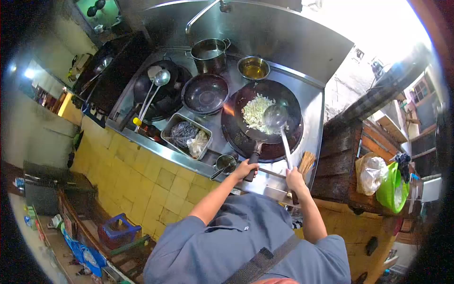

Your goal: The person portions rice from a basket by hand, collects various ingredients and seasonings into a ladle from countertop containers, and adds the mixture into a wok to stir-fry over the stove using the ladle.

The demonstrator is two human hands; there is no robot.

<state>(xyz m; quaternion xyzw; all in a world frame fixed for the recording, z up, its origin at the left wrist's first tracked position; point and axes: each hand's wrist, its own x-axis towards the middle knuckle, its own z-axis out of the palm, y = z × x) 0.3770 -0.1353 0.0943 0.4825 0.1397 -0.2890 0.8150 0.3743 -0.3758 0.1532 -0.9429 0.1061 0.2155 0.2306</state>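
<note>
My left hand (pixel 245 168) is closed round the dark handle of a wok (pixel 288 97). The wok sits over the large round burner at the right of the stove. Pale shredded food (pixel 256 111), perhaps chopped cabbage, lies in its middle. My right hand (pixel 295 179) grips the long handle of a metal ladle (pixel 276 117), whose round bowl rests in the wok against the right side of the food. A bundle of straw bristles, like a whisk brush (pixel 308 160), stands just beside my right hand. Near my left hand is a small dark cup (pixel 226 163).
Behind the wok stand a bowl of yellow oil (pixel 254 67) and a steel pot (pixel 208 53). To the left are an empty dark pan (pixel 205 93), a tray with bagged food (pixel 186 136) and a yellow-capped bottle (pixel 148 128). A green basket (pixel 394 187) is on the right-hand wooden counter.
</note>
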